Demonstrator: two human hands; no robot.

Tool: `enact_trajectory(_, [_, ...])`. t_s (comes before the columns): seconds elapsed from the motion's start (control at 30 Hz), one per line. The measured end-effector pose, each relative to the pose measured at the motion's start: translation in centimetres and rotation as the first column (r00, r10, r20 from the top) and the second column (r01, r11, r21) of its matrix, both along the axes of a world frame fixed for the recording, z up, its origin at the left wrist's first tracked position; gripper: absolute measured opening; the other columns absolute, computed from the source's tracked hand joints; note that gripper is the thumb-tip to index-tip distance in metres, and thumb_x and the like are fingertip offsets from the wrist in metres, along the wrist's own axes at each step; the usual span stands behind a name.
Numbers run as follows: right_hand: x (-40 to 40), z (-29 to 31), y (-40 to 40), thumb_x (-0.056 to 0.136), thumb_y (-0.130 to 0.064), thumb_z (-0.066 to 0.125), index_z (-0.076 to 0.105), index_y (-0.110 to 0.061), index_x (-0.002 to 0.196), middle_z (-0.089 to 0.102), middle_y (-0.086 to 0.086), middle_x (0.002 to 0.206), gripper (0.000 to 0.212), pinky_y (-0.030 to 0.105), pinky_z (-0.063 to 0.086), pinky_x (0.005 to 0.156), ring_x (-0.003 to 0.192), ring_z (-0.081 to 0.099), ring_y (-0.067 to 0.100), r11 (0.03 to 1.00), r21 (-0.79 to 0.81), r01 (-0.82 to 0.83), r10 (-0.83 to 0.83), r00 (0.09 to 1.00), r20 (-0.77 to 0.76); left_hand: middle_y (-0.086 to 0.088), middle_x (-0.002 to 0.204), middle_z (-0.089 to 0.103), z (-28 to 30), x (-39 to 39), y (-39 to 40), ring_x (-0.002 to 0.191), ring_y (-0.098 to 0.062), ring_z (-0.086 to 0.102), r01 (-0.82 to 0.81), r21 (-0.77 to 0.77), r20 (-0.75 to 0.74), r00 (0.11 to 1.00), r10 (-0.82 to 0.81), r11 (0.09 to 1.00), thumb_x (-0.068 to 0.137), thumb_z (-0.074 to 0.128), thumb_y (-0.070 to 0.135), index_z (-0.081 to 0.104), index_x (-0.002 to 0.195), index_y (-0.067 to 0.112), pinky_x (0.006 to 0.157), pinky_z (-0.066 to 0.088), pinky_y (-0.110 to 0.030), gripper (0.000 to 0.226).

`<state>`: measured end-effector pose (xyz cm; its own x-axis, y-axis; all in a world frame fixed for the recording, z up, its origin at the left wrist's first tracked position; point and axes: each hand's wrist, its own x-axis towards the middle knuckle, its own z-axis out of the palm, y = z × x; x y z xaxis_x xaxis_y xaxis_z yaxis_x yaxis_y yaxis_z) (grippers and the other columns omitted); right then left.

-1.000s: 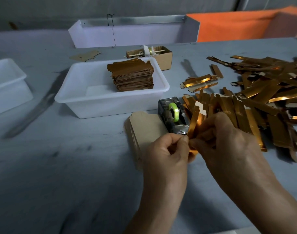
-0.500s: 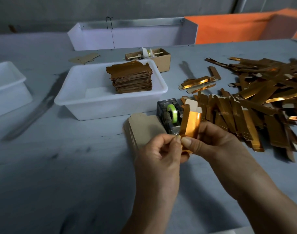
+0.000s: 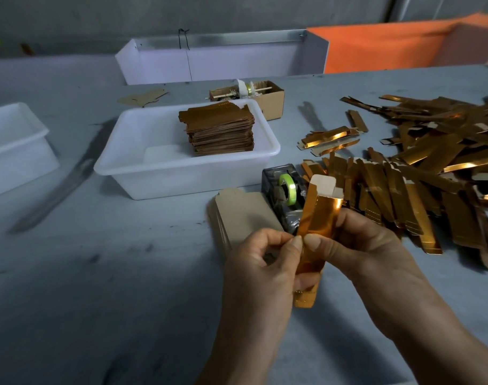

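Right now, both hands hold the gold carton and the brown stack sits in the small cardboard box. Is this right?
One mistake: the head view shows the brown stack in the white tub. The left hand and right hand do hold the gold carton.

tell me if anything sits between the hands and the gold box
Nothing visible does. The left hand and the right hand both hold the gold box directly. The tape dispenser sits behind it, not between.
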<state>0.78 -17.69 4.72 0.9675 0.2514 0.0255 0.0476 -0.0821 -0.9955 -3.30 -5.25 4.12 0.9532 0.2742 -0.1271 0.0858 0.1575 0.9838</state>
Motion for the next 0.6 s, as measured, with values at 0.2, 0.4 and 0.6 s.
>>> enact_trajectory(0.2, [0.5, 0.1, -0.3, 0.064, -0.034, 0.062, 0.068, -0.021, 0.086, 0.071, 0.001, 0.085, 0.026, 0.017, 0.048, 0.066, 0.082, 0.066, 0.007, 0.999, -0.017, 0.034, -0.034, 0.999, -0.022, 0.001, 0.064, 0.068, 0.1, 0.4, 0.6, 0.053, -0.012, 0.066, 0.134, 0.375, -0.022, 0.991, -0.135, 0.917, 0.092, 0.054, 0.038, 0.068, 0.077, 0.015, 0.051, 0.055, -0.024, 0.031])
enact_trajectory(0.4, [5.7, 1.1, -3.5, 0.087, -0.036, 0.053, 0.061, -0.036, 0.088, 0.07, -0.013, 0.08, 0.008, 0.028, 0.046, 0.065, 0.077, 0.066, 0.01, 0.955, -0.133, 0.264, -0.27, 0.963, -0.023, 0.002, 0.084, 0.061, -1.0, 1.2, 2.9, 0.079, -0.019, 0.059, -0.276, 0.816, 0.18, 0.956, 0.23, 0.508, 0.09, 0.054, 0.043, 0.062, 0.083, 0.017, 0.064, 0.045, -0.032, 0.028])
enact_trajectory(0.6, [11.8, 1.1, -8.2, 0.089, -0.049, 0.052, 0.048, -0.024, 0.123, 0.057, 0.009, 0.115, 0.043, 0.042, 0.054, 0.065, 0.086, 0.06, 0.024, 0.612, -0.562, 0.557, -0.514, 0.82, 0.252, 0.002, 0.092, 0.055, -2.5, 3.3, 5.3, 0.084, -0.015, 0.055, -0.084, 0.778, -0.133, 0.947, 0.294, 0.623, 0.082, 0.066, 0.05, 0.052, 0.09, 0.018, 0.064, 0.043, -0.026, 0.036])
